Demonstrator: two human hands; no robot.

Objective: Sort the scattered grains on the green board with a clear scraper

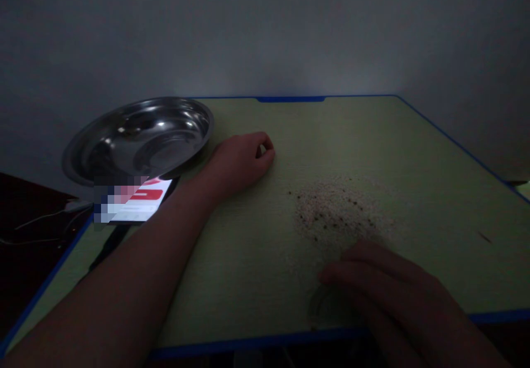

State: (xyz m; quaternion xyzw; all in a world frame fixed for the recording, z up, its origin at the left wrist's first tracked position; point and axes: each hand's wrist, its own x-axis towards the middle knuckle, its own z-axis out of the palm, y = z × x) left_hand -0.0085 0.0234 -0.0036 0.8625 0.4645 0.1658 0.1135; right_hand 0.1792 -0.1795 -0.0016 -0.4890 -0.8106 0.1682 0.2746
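My left hand [244, 161] rests on the table right of a steel basin [165, 152]. Its fingers are curled in, with the thumb meeting the forefinger around a small gap; the inside of the hand is hidden. At the near side of a thin heap of pale grains [331, 202], my right hand [385, 285] is bent with its fingers close together. Several dark beans or seeds [325, 225] lie scattered among the grains. Under the right fingertips shows the curved rim of a clear round container [317, 304], mostly covered by the hand. What those fingers pinch, if anything, is hidden.
The light green table [414, 147] has a blue edge and stands against a grey wall [265, 31]. A lit phone or tablet screen [149, 198] leans beneath the basin. Pale cables [45, 221] hang off the left side. A thin dark sliver [485, 237] lies at right.
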